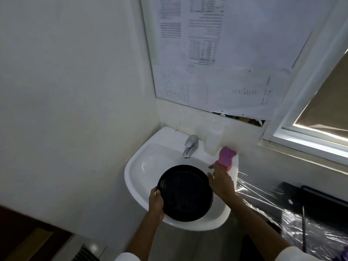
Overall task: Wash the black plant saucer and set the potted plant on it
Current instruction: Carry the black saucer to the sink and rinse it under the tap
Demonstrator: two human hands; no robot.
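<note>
The round black plant saucer (185, 193) is held over the white sink basin (139, 172), its hollow side facing up. My left hand (156, 201) grips its near left rim, thumb over the edge. My right hand (220, 178) reaches past the saucer's right side and holds the lower end of a pink sponge (226, 157) at the sink's right rim. No potted plant is in view.
A chrome tap (190, 146) stands at the back of the sink, with a white plastic bottle (213, 142) beside it. Clear plastic film (273, 208) covers dark things to the right. Printed paper sheets (216, 53) hang above; a window sill (305, 147) runs right.
</note>
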